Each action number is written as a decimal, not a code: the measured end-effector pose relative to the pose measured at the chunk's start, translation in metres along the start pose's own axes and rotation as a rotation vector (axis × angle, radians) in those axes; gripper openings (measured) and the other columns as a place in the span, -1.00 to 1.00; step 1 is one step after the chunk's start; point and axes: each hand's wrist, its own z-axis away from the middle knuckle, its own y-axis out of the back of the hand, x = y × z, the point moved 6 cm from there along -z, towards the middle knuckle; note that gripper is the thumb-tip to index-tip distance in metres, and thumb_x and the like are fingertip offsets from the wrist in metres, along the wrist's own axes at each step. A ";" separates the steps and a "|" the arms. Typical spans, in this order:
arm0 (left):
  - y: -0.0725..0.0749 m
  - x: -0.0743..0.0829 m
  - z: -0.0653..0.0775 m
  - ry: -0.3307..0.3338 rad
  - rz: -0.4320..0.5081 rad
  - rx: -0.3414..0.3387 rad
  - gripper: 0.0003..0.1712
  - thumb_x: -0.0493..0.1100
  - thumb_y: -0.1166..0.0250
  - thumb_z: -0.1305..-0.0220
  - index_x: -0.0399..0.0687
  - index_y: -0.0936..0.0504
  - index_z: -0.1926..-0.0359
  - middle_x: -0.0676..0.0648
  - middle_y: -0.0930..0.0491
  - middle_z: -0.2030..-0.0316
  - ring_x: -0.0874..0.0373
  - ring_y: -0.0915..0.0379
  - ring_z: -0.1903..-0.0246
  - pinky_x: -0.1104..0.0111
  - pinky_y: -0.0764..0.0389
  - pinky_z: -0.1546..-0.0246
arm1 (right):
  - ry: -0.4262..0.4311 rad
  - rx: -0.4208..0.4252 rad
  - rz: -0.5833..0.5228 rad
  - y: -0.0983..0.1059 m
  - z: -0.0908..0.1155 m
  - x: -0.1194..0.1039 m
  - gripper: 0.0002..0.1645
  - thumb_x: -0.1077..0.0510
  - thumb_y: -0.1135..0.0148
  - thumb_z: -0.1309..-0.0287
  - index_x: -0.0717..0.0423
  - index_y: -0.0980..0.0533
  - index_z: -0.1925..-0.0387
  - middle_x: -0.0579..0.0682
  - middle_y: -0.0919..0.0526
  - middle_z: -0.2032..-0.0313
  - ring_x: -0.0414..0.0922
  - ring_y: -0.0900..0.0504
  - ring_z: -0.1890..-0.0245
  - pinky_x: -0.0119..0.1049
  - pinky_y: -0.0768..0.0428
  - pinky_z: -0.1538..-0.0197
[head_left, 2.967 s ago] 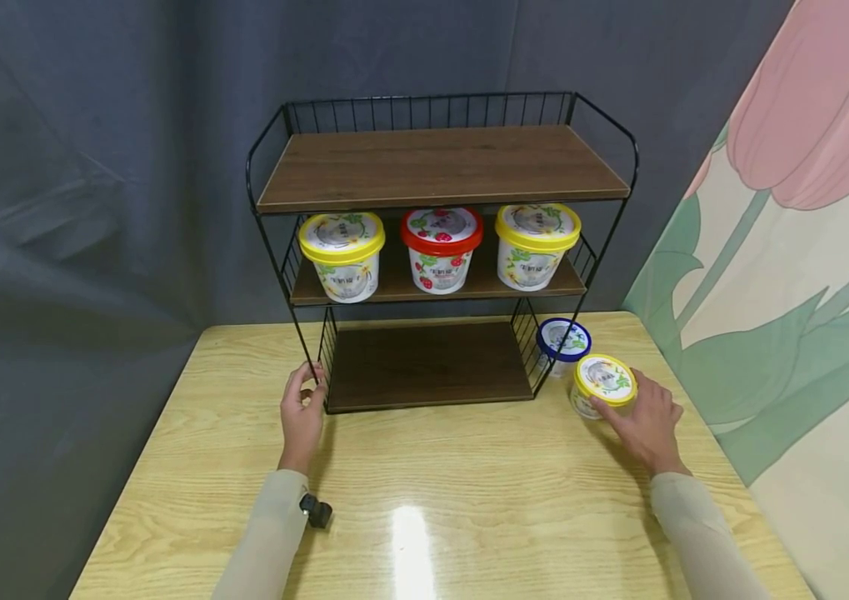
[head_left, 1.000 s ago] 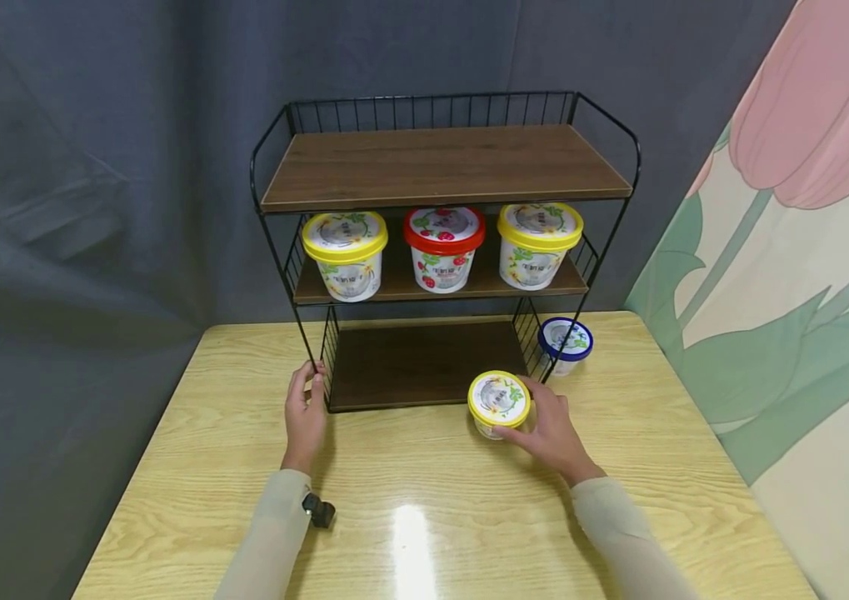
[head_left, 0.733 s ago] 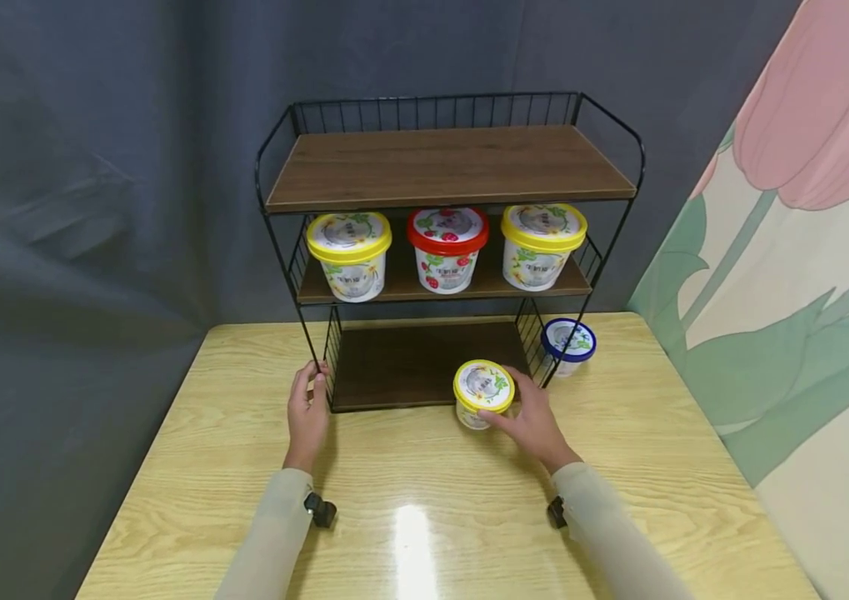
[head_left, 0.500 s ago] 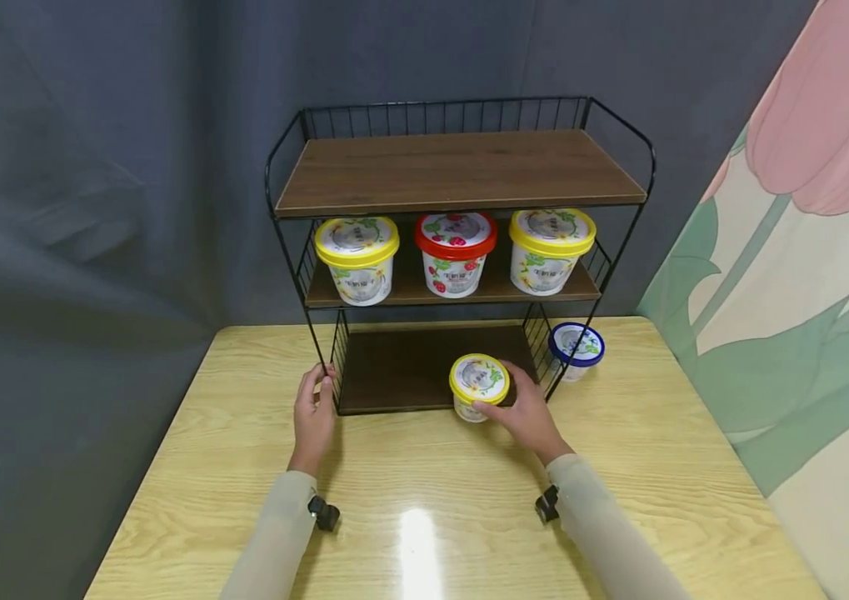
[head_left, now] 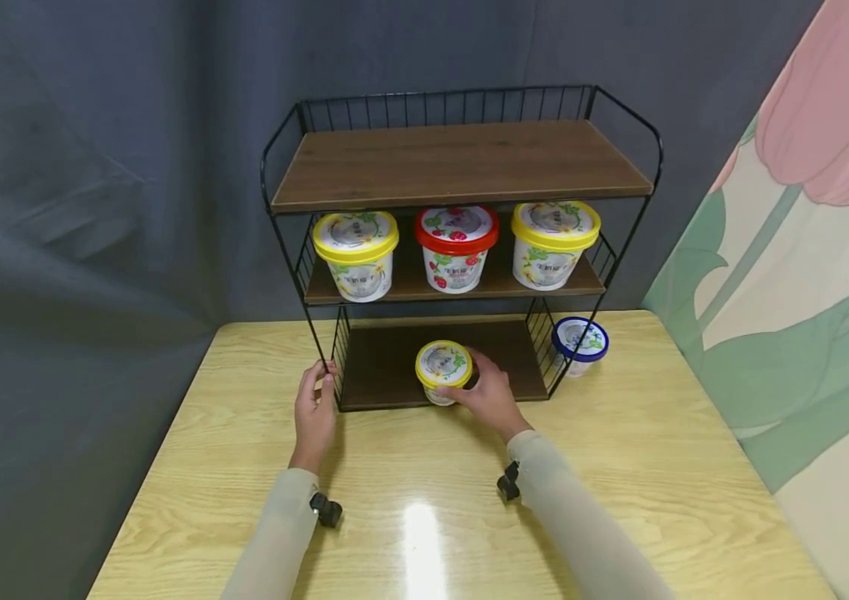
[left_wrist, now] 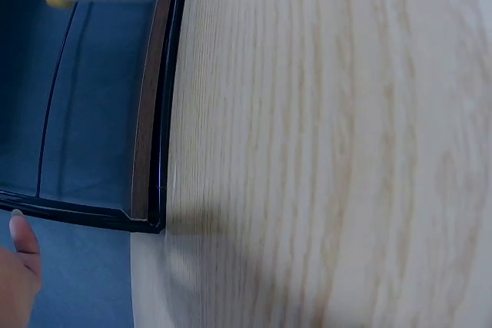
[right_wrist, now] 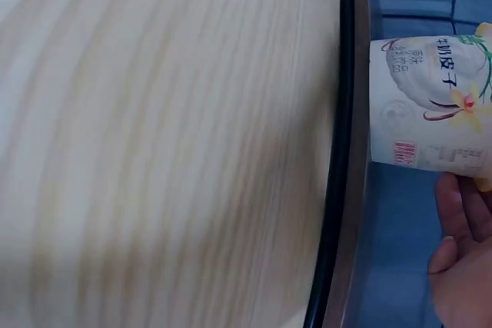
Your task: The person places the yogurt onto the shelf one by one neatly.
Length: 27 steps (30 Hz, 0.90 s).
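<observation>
In the head view my right hand (head_left: 491, 400) grips a paper tub with a yellow lid (head_left: 442, 364) from its right side, thumb in front. The tub is upright at the front middle of the bottom shelf (head_left: 379, 375); whether its base touches the board I cannot tell. Its white printed wall (right_wrist: 423, 101) shows in the right wrist view. My left hand (head_left: 315, 421) holds the front left post of the black wire rack (head_left: 461, 206), fingers partly hidden behind it. The thumb (left_wrist: 23, 232) meets the black frame in the left wrist view.
On the middle shelf stand a yellow-lidded tub (head_left: 357, 254), a red-lidded tub (head_left: 457, 248) and another yellow-lidded tub (head_left: 554, 243). A blue-lidded tub (head_left: 580, 340) stands on the wooden table (head_left: 364, 517), beside the rack's right side. A dark curtain (head_left: 94, 208) hangs behind.
My right hand has carried the yellow-lidded tub left from beside the blue-lidded one to the bottom shelf, moving further in lately. The left hand stays at the post.
</observation>
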 end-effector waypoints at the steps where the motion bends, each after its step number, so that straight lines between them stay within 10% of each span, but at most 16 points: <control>1: 0.000 0.000 0.000 -0.002 -0.001 0.003 -0.70 -0.30 0.01 -0.53 -0.46 -0.50 -0.08 -0.43 -0.45 -0.14 0.24 -0.40 -0.11 0.70 -0.36 -0.04 | 0.007 -0.003 -0.005 -0.004 -0.002 -0.003 0.05 -0.24 -0.59 0.16 0.05 -0.37 -0.34 0.08 -0.60 -0.19 0.07 -0.53 -0.24 0.29 -0.12 -0.33; 10: -0.001 0.001 0.000 -0.029 -0.012 0.025 -0.71 -0.32 0.00 -0.52 -0.43 -0.51 -0.10 -0.45 -0.45 -0.12 0.17 -0.38 -0.12 0.69 -0.36 0.01 | -0.004 -0.084 -0.145 -0.037 -0.014 -0.024 0.06 -0.10 -0.62 0.14 0.06 -0.32 -0.38 0.06 -0.60 -0.15 -0.02 -0.59 -0.12 -0.02 -0.51 -0.23; 18: -0.002 0.003 -0.001 -0.021 -0.021 0.021 -0.70 -0.32 -0.02 -0.51 -0.46 -0.51 -0.10 -0.42 -0.48 -0.10 -0.05 -0.39 -0.13 0.63 -0.38 0.01 | -0.020 -0.163 -0.146 -0.055 -0.029 -0.039 0.04 -0.07 -0.59 0.08 0.08 -0.29 -0.39 0.05 -0.56 -0.16 -0.03 -0.55 -0.15 -0.04 -0.46 -0.30; 27: 0.001 0.001 -0.001 -0.023 -0.015 0.051 -0.68 -0.35 -0.06 -0.48 -0.48 -0.49 -0.13 -0.40 -0.51 -0.05 0.16 -0.43 -0.06 0.55 -0.41 0.03 | -0.015 -0.214 -0.228 -0.076 -0.042 -0.051 0.00 -0.02 -0.59 0.07 0.12 -0.31 -0.36 0.06 -0.60 -0.12 -0.04 -0.58 -0.11 -0.08 -0.49 -0.26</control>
